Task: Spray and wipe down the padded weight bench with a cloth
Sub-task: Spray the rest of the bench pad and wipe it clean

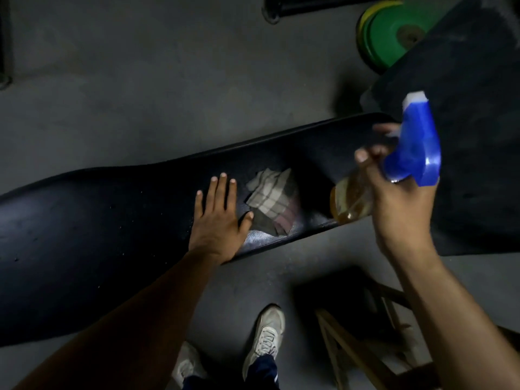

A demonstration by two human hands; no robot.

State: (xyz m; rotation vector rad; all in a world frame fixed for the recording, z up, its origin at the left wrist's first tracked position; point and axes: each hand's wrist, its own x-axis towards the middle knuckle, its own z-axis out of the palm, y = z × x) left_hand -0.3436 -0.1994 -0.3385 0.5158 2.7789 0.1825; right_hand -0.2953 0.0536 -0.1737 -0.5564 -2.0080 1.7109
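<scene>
Above bench (112,220), right hand (399,204) gripping bottle (351,201) — amber liquid

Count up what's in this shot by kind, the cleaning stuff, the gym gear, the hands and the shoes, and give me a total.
Spray bottle, in the right hand: 1
Cloth, lying on the bench: 1
Padded bench: 1
Green weight plates, a stack, number unclear: 1
Hands: 2, the left hand and the right hand
Shoes: 2
Total: 8

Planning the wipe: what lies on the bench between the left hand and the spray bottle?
In the head view, only the checked cloth lies between them.
</scene>
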